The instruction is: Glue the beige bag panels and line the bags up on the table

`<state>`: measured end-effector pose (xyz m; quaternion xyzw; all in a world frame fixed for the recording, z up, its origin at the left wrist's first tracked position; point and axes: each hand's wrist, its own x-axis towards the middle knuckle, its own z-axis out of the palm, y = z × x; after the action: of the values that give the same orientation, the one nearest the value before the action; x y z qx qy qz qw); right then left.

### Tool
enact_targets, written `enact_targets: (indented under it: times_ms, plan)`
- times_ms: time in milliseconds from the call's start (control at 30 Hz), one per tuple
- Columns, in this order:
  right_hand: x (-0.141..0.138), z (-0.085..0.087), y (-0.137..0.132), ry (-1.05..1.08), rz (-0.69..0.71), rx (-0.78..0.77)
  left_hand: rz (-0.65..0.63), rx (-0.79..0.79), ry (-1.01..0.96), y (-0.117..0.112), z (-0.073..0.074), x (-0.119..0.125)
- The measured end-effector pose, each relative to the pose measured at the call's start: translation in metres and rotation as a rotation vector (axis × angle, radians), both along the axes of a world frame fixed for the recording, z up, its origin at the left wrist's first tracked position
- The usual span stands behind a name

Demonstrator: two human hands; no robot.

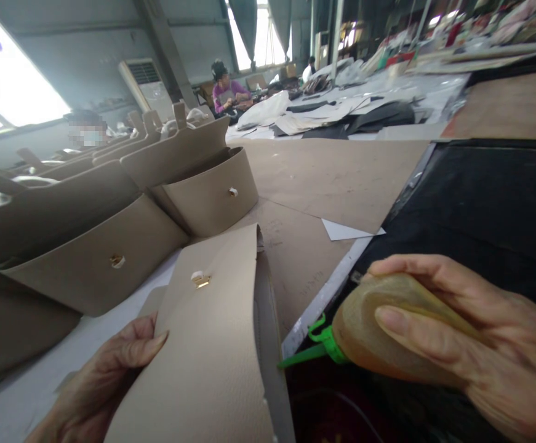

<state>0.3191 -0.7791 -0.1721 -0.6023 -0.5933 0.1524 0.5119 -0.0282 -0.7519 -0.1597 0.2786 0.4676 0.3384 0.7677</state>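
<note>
My left hand [104, 378] grips a beige leather bag piece [212, 344] with a small gold clasp, held upright near the bottom centre. My right hand [471, 344] is closed around a soft yellowish squeeze bottle [369, 329] whose green nozzle [316, 347] touches the edge of the bag piece. The bottle hovers over a black mat [489, 209] at the right.
A row of finished beige bags [111, 234] stands along the left on the brown cardboard-covered table [332, 178]. A white paper scrap [341, 231] lies mid-table. Piles of paper and material fill the far right. Other people sit at work in the background.
</note>
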Motion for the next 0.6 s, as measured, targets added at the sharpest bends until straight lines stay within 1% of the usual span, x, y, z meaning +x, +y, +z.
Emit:
enact_targets:
  times_ms: [133,233,333,500,600]
  plan:
    - [0.006,-0.008,-0.012,-0.016,0.022,-0.040,-0.006,0.002,0.005,0.000,-0.001,-0.001]
    - [0.008,-0.013,-0.021,-0.071,-0.004,-0.040,-0.006,0.002,-0.016,0.001,-0.001,-0.001]
    - [0.008,-0.014,-0.024,-0.101,-0.017,-0.039,-0.007,0.012,-0.022,0.001,-0.001,-0.002]
    - [0.006,-0.013,-0.023,-0.037,0.004,-0.058,-0.026,0.035,-0.005,0.000,0.002,-0.002]
    - [0.005,-0.015,-0.026,-0.038,0.011,-0.063,-0.041,0.038,-0.006,0.001,0.002,0.000]
